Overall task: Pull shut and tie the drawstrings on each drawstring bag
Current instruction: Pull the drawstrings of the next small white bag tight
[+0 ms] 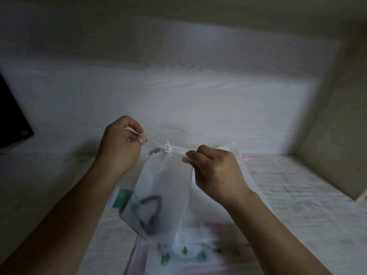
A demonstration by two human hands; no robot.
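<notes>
Drawstrings [158,146] stretch between our hands: left hand [119,147] and right hand [216,169] each pinch an end, white sheer bag [160,195] hanging from the knot [167,150] between them.

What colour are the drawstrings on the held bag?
White drawstrings, knotted between both hands; head view, the only one.

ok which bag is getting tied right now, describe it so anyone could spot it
Above the pale wood-grain table, it is the bag held up between both hands. The sheer white bag has a dark heart and a white knot at its gathered top.
</notes>
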